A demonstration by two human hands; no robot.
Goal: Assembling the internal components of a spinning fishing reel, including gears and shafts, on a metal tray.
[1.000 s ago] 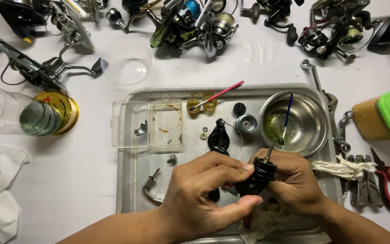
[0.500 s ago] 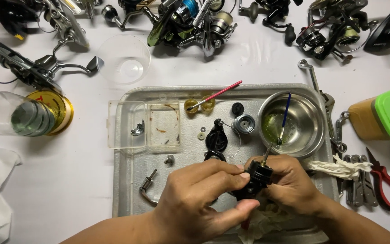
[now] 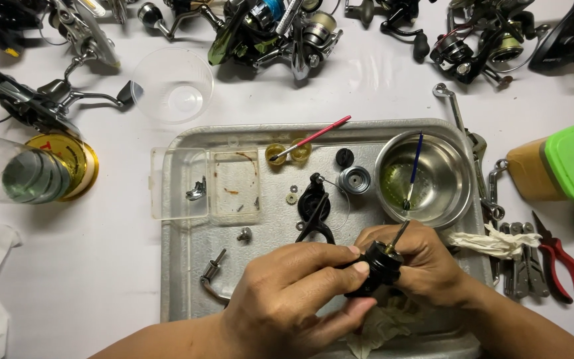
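Both hands' grip [image 3: 360, 276] around black reel part [image 3: 375, 267]

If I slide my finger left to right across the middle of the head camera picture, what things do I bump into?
Clear bottle → clear plastic box → small black reel part → steel bowl with a blue brush → green-lidded jar.

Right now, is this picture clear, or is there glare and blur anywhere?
Head view: mostly sharp under bright, even overhead light; the metal tray and steel bowl throw bright glare, shadows are soft and short, the black reel part between both hands is too dark for detail, and the reels along the top edge bend slightly outward.
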